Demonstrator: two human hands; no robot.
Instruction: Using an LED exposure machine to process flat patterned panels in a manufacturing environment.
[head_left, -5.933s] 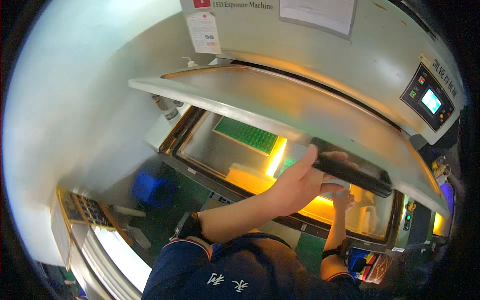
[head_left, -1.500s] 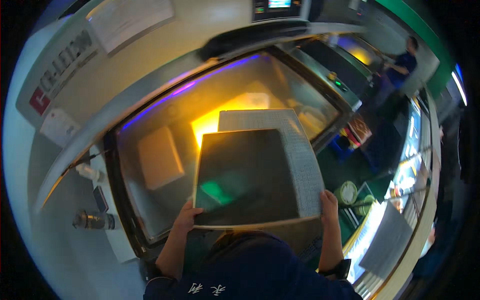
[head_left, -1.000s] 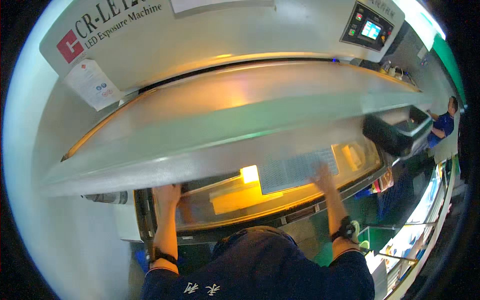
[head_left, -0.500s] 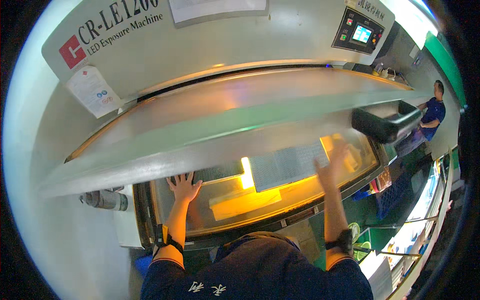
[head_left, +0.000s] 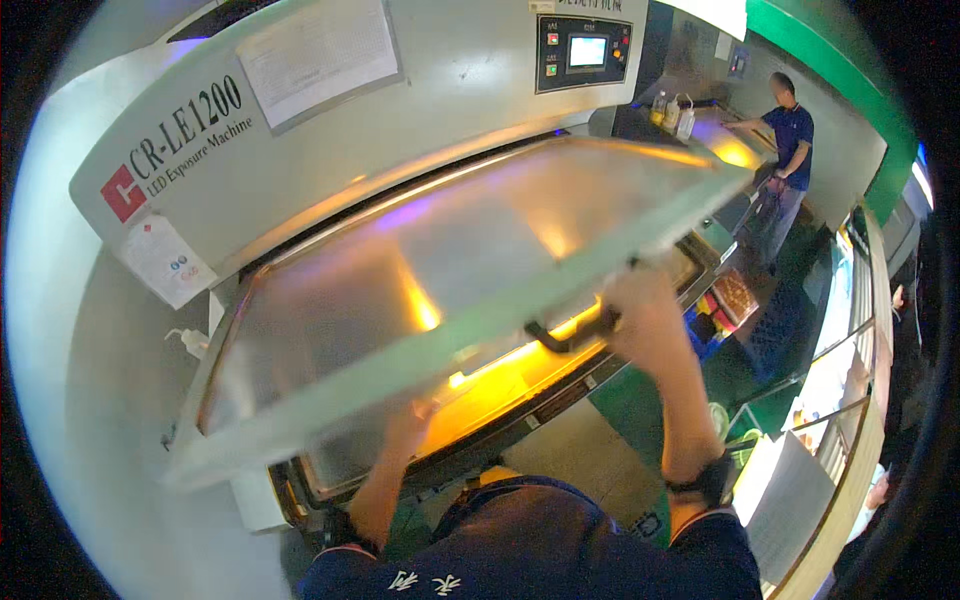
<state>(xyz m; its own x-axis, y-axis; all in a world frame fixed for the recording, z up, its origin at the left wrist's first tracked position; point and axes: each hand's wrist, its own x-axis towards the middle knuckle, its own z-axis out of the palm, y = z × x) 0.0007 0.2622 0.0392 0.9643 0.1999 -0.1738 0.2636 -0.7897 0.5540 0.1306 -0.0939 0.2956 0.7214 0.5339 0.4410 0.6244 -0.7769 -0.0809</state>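
A wide lid (head_left: pixel 430 330) with a pale green front edge slants over the lit bed of an exposure machine (head_left: pixel 470 75). My right hand (head_left: pixel 645 315) is closed round the right end of the black lid handle (head_left: pixel 567 338). Low at the lid's front edge is my left hand (head_left: pixel 408 420), smeared by motion; its fingers cannot be made out. Yellow light shines from the glass bed (head_left: pixel 480 410) in the gap beneath the lid, which hides most of the bed.
A control panel (head_left: pixel 585 55) with a lit screen sits at the machine's upper right. Beyond it, a person (head_left: pixel 790 135) in dark blue stands at another bench near squeeze bottles (head_left: pixel 680 118). A wooden-edged rack (head_left: pixel 830 450) stands at the right.
The lid has swung down over the bed, covering the sheets seen before. My right hand has gone from above the bed to the handle. My view has shifted to the right.
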